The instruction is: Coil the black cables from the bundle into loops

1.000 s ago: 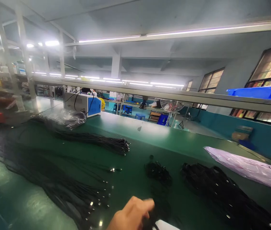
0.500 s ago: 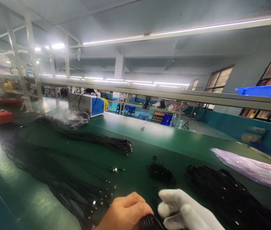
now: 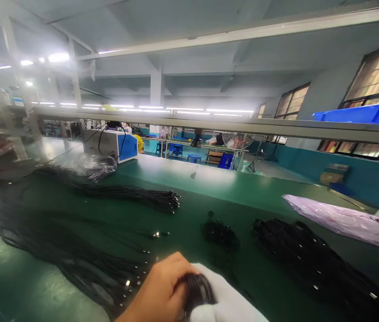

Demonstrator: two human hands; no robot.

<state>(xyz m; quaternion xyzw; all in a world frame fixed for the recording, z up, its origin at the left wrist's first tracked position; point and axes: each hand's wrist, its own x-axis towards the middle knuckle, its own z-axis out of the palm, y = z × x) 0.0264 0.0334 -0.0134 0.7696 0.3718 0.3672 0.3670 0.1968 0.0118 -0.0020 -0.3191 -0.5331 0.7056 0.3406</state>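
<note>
Gripping the black coil (image 3: pixel 199 288) toward the near edge of the worktop (image 3: pixel 189 237), left hand (image 3: pixel 160 286) and right hand (image 3: pixel 231 297) should align its loops.

Large room, green bench (image 3: pixel 239 190) up front, metal shelf rail (image 3: pixel 276 127) running across over it; pale upper wall (image 3: pixel 323 98), teal lower wall (image 3: pixel 298 163) at right, gridded windows (image 3: pixel 372 82); white pillar (image 3: pixel 156 89), rows of lit strip lights (image 3: pixel 229 110), grey ceiling (image 3: pixel 192 20); blue stools (image 3: pixel 194 158), fan (image 3: pixel 238 141) beyond bench
</note>
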